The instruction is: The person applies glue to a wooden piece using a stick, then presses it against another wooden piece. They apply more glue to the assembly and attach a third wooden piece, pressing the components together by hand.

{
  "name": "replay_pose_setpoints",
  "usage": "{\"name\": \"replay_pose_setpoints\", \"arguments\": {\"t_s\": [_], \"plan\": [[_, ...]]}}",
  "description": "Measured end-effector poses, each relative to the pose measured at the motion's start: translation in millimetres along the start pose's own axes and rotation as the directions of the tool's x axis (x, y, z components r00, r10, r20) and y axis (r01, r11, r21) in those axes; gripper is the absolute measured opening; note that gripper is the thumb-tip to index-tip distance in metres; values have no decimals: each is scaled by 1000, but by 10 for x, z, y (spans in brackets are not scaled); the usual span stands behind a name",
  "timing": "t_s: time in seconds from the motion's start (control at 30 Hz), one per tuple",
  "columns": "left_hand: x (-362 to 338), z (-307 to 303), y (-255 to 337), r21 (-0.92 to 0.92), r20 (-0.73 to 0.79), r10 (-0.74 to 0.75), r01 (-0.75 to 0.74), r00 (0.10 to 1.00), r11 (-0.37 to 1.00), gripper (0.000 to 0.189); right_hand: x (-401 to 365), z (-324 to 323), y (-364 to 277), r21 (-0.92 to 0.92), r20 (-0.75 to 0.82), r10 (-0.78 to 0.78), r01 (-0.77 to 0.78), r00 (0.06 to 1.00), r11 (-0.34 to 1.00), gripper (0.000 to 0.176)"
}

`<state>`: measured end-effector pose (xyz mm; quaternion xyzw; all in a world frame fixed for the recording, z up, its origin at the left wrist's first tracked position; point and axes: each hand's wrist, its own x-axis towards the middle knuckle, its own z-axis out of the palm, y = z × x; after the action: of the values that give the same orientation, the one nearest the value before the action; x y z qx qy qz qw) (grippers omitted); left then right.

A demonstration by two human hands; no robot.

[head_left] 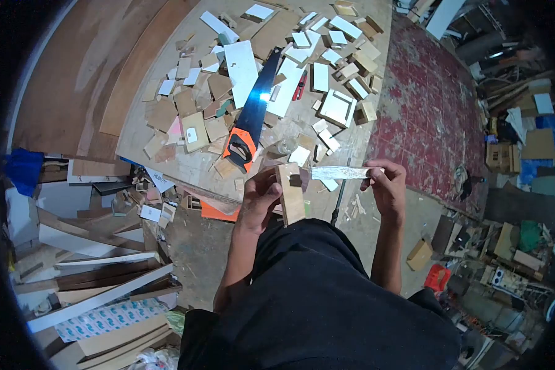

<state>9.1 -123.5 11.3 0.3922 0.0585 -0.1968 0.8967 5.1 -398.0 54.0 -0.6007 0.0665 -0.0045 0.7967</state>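
Note:
My left hand [259, 202] is closed round a pale wooden block [292, 203], held upright above my lap. Between the thumb and fingers of my right hand [388, 190] is a flat, shiny whitish strip [339, 173]. It runs sideways from that hand, and its left end comes up close to the upper part of the block, beside a dark patch there. Just beyond my hands, a handsaw [262, 98] with an orange and black handle lies on the worktable [191, 168]. A red knife-like tool [300, 85] rests to the right of its blade.
Many small wood and white-faced offcuts [338, 108] cover the worktable. Large wooden panels [74, 74] lean at the left. Stacked boards [105, 265] fill the lower left floor. On the right are a red tiled surface [431, 111] and a cluttered heap with a red plastic item [436, 277].

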Motion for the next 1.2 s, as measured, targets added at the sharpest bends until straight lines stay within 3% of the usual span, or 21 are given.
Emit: {"name": "replay_pose_setpoints", "arguments": {"t_s": [0.1,0.17,0.23,0.37,0.47,0.67,0.77,0.8,0.83,0.9,0.97,1.07,1.17,1.2], "plan": [[-39,203,33,40,24,50,-51,998,998,59,-165,-15,-144,6,2,-91,91,996,996,22],[-69,315,123,131,161,45,-66,986,989,60,-257,-29,-266,-43,4,-154,154,988,987,22],[-143,484,209,187,142,47,-74,989,980,63,-316,-28,-344,-9,-20,-157,156,987,988,22],[-204,612,223,283,128,117,-150,985,947,65,-405,53,-591,-138,-65,-179,169,982,976,18],[-213,633,239,381,108,202,-228,973,896,63,-412,14,-716,-525,192,-436,467,879,712,19],[-229,652,288,410,98,156,-182,983,894,62,-470,34,-902,-576,278,-385,474,880,666,22],[-233,606,263,380,115,121,-156,986,912,63,-484,2,-885,-545,308,-391,498,867,675,22],[-238,619,260,286,104,88,-115,991,951,63,-489,-5,-866,-543,310,-393,501,866,674,22],[-242,629,261,190,97,55,-72,994,979,64,-491,-14,-837,-514,263,-423,497,867,699,22],[-256,585,214,162,94,34,-49,995,986,63,-500,-30,-754,-482,215,-452,496,866,722,23],[-269,574,167,134,93,10,-22,996,991,63,-512,-43,-642,-287,72,-460,460,885,840,26],[-293,580,106,112,99,-15,4,995,994,69,-483,18,-463,-201,28,-462,458,886,866,26],[-294,556,97,113,184,-25,5,983,994,67,-480,-28,-297,-236,102,-440,451,892,861,24],[-298,575,117,19,195,-42,39,980,999,60,-492,-25,-278,-242,119,-446,461,887,854,22]]}}
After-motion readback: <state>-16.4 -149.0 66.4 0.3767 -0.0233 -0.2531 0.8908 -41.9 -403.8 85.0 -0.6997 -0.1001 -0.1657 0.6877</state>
